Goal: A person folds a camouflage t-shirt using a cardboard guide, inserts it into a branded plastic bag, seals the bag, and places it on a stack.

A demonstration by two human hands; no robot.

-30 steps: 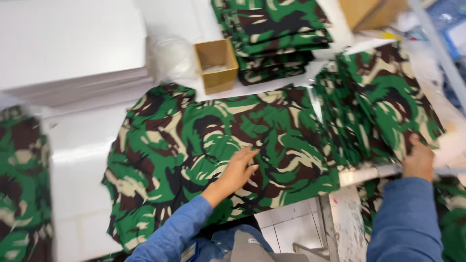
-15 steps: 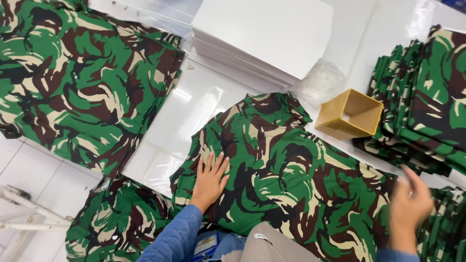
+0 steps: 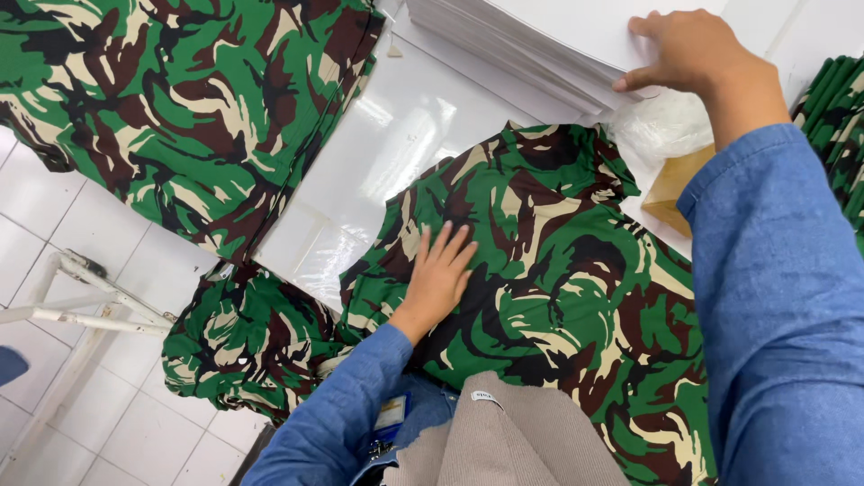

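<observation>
— What is the biggest thing here?

— The white bench (image 3: 396, 144). Most of it is covered. A big spread of camouflage cloth (image 3: 180, 99) lies over its far left corner and hangs off the edge.

— And right in front of the person?

— A camouflage shirt (image 3: 558, 270) lies flat near the front edge of the bench. It looks smoothed out, but it is not folded yet. More of the same cloth (image 3: 243, 342) droops off the front edge toward the tiled floor (image 3: 54, 225).

— What is that white pile?

— A stack of white sheets (image 3: 549, 36) at the far edge. Beside it sits a clear plastic bag (image 3: 661, 130) and a small yellow-brown box (image 3: 670, 193). At the right edge you can just see folded green pieces (image 3: 837, 117).

— What are the hands doing?

— The left hand (image 3: 439, 270) lies flat on the shirt, fingers spread out, gripping nothing. The right hand (image 3: 688, 54) is on the top of the white stack, with fingers curled at the edge of a sheet. I think it is taking one, but no sheet has come away yet.

— So what is left?

— I would say nearly all of it: the sheet is not on the shirt, and no fold is made.
</observation>
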